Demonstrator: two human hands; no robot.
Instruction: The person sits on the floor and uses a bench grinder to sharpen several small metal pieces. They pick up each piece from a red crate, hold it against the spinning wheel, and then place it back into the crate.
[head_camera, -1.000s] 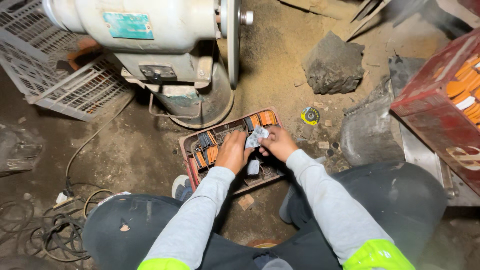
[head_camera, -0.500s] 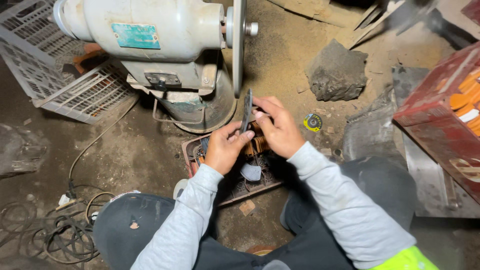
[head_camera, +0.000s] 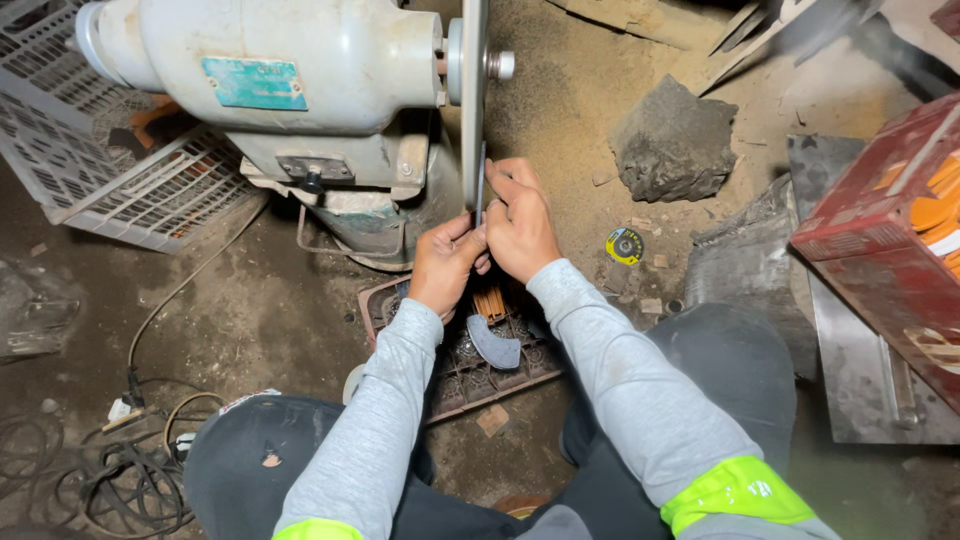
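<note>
Both hands pinch 1 thin dark flat metal strip (head_camera: 480, 190), held upright on edge against the face of the grey grinding wheel (head_camera: 471, 100). Left hand (head_camera: 445, 262) clenches the strip's lower end; right hand (head_camera: 520, 222) grips it just above, the 2 hands touching. Wheel sits on the pale grey bench grinder (head_camera: 290, 80), which stands on the dirt floor (head_camera: 260, 310). Below the hands: brown plastic compartment tray (head_camera: 470, 360) with orange pieces and 1 curved grey pad (head_camera: 495, 345). Grey rock (head_camera: 672, 140) right of the wheel, red metal crate (head_camera: 890, 240) far right, white plastic crate (head_camera: 90, 170) left.
</note>
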